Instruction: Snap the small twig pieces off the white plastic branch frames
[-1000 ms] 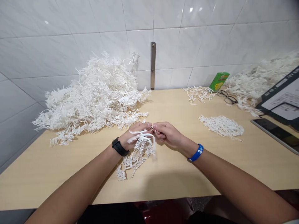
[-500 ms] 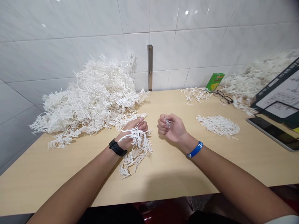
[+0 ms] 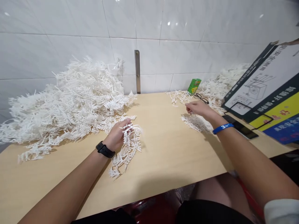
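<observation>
My left hand (image 3: 118,134), with a black band on its wrist, is closed around a bunch of white branched plastic strands (image 3: 132,140). Their ends hang down past the fingers to the tabletop. At the right, my right hand (image 3: 198,109), above a blue wristband, hovers over a small heap of short white plastic pieces (image 3: 196,123). Its fingers are curled together, and what they hold, if anything, is hidden. A large tangled pile of the same white strands (image 3: 81,93) lies just beyond and left of my left hand.
Against the tiled wall stand a small green box (image 3: 194,86) and, by it, black-framed glasses (image 3: 201,98). More white strands (image 3: 178,95) lie near them. A phone (image 3: 241,127) rests before a large printed carton (image 3: 263,84) on the right. A metal bracket (image 3: 137,71) is fixed to the wall.
My right hand has moved right, from beside my left hand to over the small heap. White bits visible in its fist before are now out of sight. The view has turned right.
</observation>
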`<action>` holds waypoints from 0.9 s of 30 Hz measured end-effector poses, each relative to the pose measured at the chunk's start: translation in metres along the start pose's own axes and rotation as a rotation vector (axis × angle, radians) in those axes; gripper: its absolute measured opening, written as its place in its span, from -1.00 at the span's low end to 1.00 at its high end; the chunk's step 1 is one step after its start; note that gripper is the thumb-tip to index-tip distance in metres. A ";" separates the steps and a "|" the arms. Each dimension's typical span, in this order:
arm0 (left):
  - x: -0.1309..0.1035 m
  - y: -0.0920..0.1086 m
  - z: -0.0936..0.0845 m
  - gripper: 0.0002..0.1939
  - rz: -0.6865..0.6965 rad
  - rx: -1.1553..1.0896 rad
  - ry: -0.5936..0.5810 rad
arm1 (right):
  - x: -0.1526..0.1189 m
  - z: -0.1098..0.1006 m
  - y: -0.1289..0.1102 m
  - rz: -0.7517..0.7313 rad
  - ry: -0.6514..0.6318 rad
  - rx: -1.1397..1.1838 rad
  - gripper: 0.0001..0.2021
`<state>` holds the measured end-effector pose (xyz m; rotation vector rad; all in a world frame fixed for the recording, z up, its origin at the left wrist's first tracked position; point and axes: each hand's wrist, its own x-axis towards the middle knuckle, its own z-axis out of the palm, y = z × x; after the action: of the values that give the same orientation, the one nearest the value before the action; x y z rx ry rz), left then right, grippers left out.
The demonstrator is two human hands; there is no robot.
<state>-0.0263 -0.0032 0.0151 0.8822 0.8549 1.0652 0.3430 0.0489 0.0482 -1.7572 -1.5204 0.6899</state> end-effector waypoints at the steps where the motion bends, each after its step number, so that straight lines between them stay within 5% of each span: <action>1: -0.001 0.000 0.001 -0.68 0.008 0.041 0.007 | -0.001 -0.007 0.004 0.015 -0.008 -0.124 -0.66; 5: -0.003 -0.002 0.006 -0.63 0.078 0.110 -0.001 | -0.013 -0.010 -0.006 -0.028 0.144 -0.364 -0.70; 8: -0.001 -0.006 0.007 -0.66 0.168 0.134 0.028 | -0.032 0.022 -0.034 -0.219 0.198 -0.243 -0.76; 11: -0.001 -0.008 0.006 -0.61 0.311 0.355 0.054 | -0.052 0.074 -0.064 -0.333 -0.139 0.082 -0.75; 15: -0.004 -0.009 0.005 -0.56 0.458 0.673 0.111 | -0.072 0.136 -0.086 -0.291 -0.566 0.514 -0.55; 21: -0.005 -0.015 0.001 -0.52 0.494 0.908 0.223 | -0.089 0.175 -0.080 -0.121 -0.739 0.851 -0.56; 27: -0.007 -0.015 0.006 -0.45 0.433 0.788 0.144 | -0.094 0.178 -0.069 -0.227 -0.854 0.635 -0.71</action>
<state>-0.0170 -0.0141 0.0046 1.7225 1.2729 1.1784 0.1470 -0.0099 -0.0110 -0.8065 -1.6967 1.7114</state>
